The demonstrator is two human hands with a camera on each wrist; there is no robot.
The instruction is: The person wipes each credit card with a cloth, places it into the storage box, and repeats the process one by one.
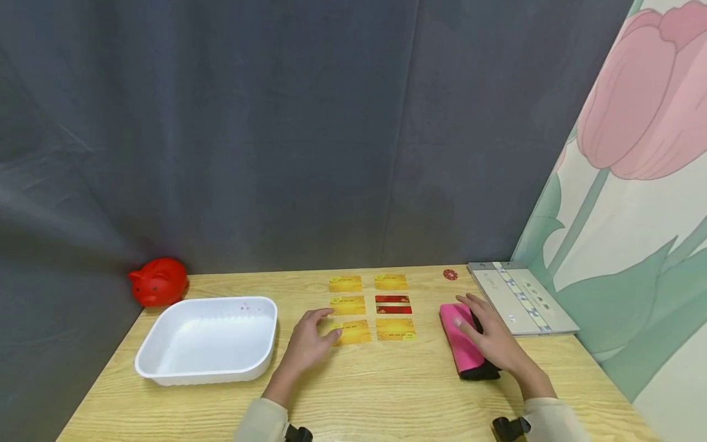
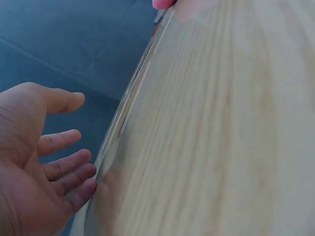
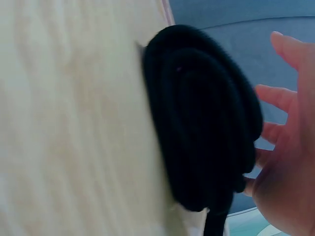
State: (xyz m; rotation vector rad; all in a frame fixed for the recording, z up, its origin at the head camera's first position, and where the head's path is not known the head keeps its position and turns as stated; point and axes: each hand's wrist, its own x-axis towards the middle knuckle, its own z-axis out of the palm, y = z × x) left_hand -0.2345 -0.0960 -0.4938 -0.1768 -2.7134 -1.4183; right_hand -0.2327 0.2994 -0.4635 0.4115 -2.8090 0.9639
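My left hand (image 1: 308, 342) is held low over the table with its fingers apart, its fingertips at the edge of the left column of yellow cards. It overlaps the nearest left yellow card (image 1: 355, 332) and reaches the middle left card (image 1: 349, 305). In the left wrist view the left hand (image 2: 44, 157) holds nothing. A rolled cloth, pink outside and black inside (image 1: 463, 347), lies under my right hand (image 1: 493, 334), whose fingers are spread over it. From the right wrist view, the black rolled end (image 3: 202, 118) stands beside the loosely extended fingers of the right hand (image 3: 290, 142).
A red card (image 1: 393, 304) lies among the other yellow cards (image 1: 390, 282). A white basin (image 1: 207, 337) and a red piggy bank (image 1: 160, 282) stand on the left. Back right are a small red disc (image 1: 450, 274) and a grey flat box (image 1: 525, 301) near the wall.
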